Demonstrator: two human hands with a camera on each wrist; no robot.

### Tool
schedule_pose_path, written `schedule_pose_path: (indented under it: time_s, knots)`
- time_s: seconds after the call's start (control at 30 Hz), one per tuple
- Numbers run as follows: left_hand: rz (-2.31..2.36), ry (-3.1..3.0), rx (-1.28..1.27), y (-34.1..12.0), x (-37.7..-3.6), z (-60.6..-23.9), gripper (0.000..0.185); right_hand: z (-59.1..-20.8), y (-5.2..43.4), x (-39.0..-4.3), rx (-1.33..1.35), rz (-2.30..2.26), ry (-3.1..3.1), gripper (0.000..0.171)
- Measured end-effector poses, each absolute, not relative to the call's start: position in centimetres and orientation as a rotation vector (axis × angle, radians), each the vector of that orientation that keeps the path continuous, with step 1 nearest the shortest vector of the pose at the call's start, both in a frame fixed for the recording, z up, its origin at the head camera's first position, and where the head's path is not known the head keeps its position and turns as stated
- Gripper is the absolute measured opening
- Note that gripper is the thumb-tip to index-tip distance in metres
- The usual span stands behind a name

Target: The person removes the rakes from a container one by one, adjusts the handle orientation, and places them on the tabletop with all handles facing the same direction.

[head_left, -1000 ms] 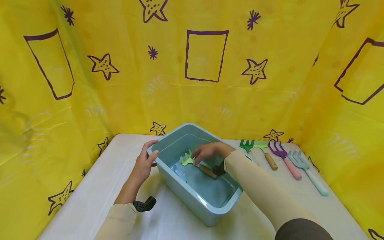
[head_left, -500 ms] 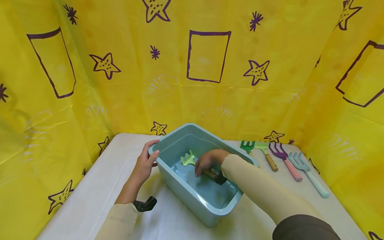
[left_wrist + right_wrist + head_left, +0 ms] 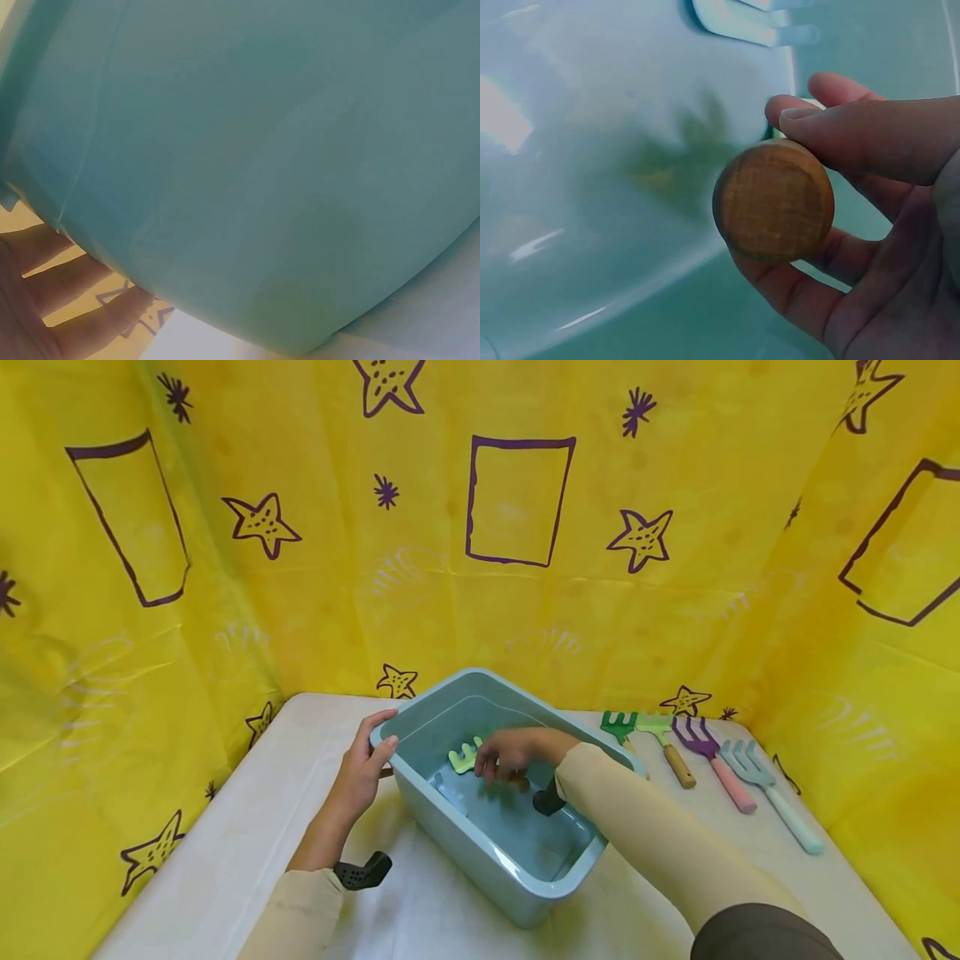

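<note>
The right hand [image 3: 513, 752] holds a light-green rake [image 3: 465, 757] inside the blue tub [image 3: 480, 847].

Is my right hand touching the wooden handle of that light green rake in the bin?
Touching. The right wrist view shows the right hand with thumb and fingers curled around the wooden handle.
</note>
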State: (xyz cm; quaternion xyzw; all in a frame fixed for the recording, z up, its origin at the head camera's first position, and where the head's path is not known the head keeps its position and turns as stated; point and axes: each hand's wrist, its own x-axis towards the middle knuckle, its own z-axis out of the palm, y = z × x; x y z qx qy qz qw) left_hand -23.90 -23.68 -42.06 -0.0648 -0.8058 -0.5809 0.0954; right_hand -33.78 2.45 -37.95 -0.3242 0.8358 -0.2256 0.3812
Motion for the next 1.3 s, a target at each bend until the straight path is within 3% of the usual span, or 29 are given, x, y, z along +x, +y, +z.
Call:
schedule_pose_path:
  time_s: [0.4,0.7,1.0,1.3]
  knots:
    - [-1.71,-2.394,-0.196,-23.6,-24.0,-42.1,0.046,-37.3,3.0,-33.7,-0.682,-0.594,2.244,0.031]
    - [-1.723,-2.382,-0.208,-23.6,-24.0,-42.0,0.045,-37.7,3.2,-33.7,-0.537,-0.697,1.969,0.026]
    - [-1.685,-2.402,-0.201,-23.5,-24.0,-41.9,0.047,-36.9,3.5,-34.1,-0.583,-0.777,1.865,0.033]
    - [-1.681,-2.409,-0.203,-23.4,-24.1,-41.9,0.048,-34.7,3.9,-33.7,-0.692,-0.871,1.868,0.023]
